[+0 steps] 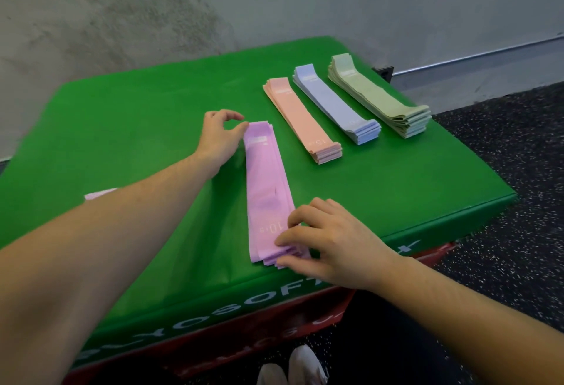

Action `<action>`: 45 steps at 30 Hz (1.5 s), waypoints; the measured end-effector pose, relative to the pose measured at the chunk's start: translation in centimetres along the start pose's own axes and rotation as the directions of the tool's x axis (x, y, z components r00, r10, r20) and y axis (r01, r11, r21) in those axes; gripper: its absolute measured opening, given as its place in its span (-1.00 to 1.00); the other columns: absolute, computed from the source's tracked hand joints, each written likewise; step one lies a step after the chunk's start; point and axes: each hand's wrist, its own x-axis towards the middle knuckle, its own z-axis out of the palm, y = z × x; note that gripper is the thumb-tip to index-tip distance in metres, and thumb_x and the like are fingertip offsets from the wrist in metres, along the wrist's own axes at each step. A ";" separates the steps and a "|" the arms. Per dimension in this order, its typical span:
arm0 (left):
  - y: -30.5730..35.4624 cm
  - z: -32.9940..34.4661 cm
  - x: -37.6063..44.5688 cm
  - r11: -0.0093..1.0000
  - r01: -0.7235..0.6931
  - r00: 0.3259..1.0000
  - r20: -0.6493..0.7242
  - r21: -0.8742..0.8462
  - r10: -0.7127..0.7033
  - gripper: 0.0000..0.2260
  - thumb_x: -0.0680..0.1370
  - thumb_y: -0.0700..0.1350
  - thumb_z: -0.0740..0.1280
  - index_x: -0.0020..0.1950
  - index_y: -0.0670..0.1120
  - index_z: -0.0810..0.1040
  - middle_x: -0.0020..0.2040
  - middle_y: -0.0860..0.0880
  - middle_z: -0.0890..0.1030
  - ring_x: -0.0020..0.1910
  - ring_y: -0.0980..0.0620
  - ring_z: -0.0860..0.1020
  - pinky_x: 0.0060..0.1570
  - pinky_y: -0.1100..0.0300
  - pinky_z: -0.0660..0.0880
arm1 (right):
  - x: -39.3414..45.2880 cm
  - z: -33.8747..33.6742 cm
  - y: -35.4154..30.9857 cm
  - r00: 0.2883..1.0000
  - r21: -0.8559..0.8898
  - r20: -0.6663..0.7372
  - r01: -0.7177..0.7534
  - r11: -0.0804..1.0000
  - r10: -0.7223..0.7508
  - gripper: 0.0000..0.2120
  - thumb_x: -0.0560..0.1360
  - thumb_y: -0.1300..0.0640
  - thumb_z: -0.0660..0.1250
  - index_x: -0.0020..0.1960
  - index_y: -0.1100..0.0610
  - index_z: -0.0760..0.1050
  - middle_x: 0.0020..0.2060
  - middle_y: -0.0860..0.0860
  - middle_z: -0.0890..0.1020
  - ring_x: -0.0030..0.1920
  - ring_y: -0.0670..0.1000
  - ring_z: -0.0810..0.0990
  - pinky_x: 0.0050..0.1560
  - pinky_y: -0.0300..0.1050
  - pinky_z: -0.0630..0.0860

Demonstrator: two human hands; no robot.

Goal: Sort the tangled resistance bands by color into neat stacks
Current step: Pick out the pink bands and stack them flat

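A stack of pink-purple bands [267, 189] lies lengthwise on the green padded box [137, 128]. My left hand [218, 140] is at the stack's far end, thumb and forefinger touching its corner. My right hand [329, 241] grips the near end, fingers curled over the fanned edges. To the right lie three neat stacks: peach bands [300, 119], blue bands [334, 103] and green bands [378, 97]. One more pink band [97, 194] peeks out from behind my left forearm.
The green box sits on a red box [274, 339]. A concrete wall [152, 18] rises behind, with a metal rail [476, 54] at the right. Dark speckled floor [518, 232] surrounds the boxes. White shoes [293, 366] show at the bottom edge.
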 end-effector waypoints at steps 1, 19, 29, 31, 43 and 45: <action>-0.2 -0.6 -0.5 1.000 -0.025 1.000 -0.005 -0.001 0.025 -0.81 0.62 -0.04 0.35 0.22 -0.04 0.56 0.31 0.01 0.38 0.25 0.14 0.34 0.37 0.21 0.23 | 0.2 -0.2 -0.2 1.000 0.001 -0.015 -0.008 1.000 0.008 -0.72 0.53 -0.16 0.41 0.07 0.02 0.65 -0.07 -0.06 0.59 -0.10 -0.07 0.45 -0.12 -0.15 0.41; -11.4 -18.5 -14.0 0.909 -0.197 0.967 -0.080 0.366 0.242 -0.79 0.57 -0.16 0.39 0.20 -0.06 0.56 0.16 0.00 0.54 0.16 0.00 0.49 0.27 -0.06 0.43 | 9.0 3.6 -8.2 0.990 0.182 0.061 -0.133 0.974 0.124 -0.81 0.55 0.04 0.34 0.13 0.00 0.63 -0.05 -0.09 0.62 0.00 -0.08 0.50 0.11 -0.14 0.44; -16.4 -20.6 -15.5 0.991 0.038 0.971 -0.241 0.129 -0.006 -0.72 0.54 -0.11 0.44 0.24 -0.07 0.56 0.18 -0.03 0.61 0.11 0.02 0.55 0.13 0.17 0.42 | 16.4 9.4 -11.7 0.961 0.312 0.197 -0.247 0.917 0.192 -0.85 0.54 0.07 0.38 0.10 -0.01 0.64 -0.05 -0.11 0.61 0.01 -0.07 0.55 0.14 -0.11 0.47; -16.6 -20.4 -15.4 0.994 0.041 0.974 -0.228 0.099 -0.018 -0.75 0.53 -0.11 0.45 0.19 -0.03 0.59 0.12 0.02 0.65 0.08 0.05 0.59 0.13 0.15 0.49 | 17.7 10.6 -12.4 0.961 0.304 0.214 -0.236 0.923 0.175 -0.84 0.55 0.04 0.38 0.10 0.01 0.64 -0.04 -0.10 0.62 -0.02 -0.10 0.53 0.11 -0.12 0.46; -16.7 -20.5 -16.2 0.983 -0.075 0.967 -0.230 0.165 0.113 -0.89 0.48 -0.19 0.41 -0.13 0.01 0.53 -0.09 0.07 0.52 -0.14 0.03 0.54 -0.13 0.03 0.51 | 22.4 15.0 -10.7 0.928 0.178 0.195 -0.352 0.919 0.317 -0.79 0.54 0.02 0.37 0.13 0.01 0.70 0.14 -0.05 0.69 0.17 0.04 0.60 0.23 0.01 0.48; -16.7 -20.5 -16.2 0.984 -0.063 0.970 -0.224 0.164 0.099 -0.90 0.49 -0.16 0.40 -0.12 0.01 0.52 -0.08 0.08 0.51 -0.13 0.06 0.53 -0.13 0.04 0.50 | 21.7 14.4 -10.6 0.929 0.273 0.174 -0.363 0.891 0.326 -0.83 0.55 0.07 0.39 0.08 0.05 0.71 0.08 -0.06 0.72 0.09 -0.04 0.64 0.15 -0.08 0.52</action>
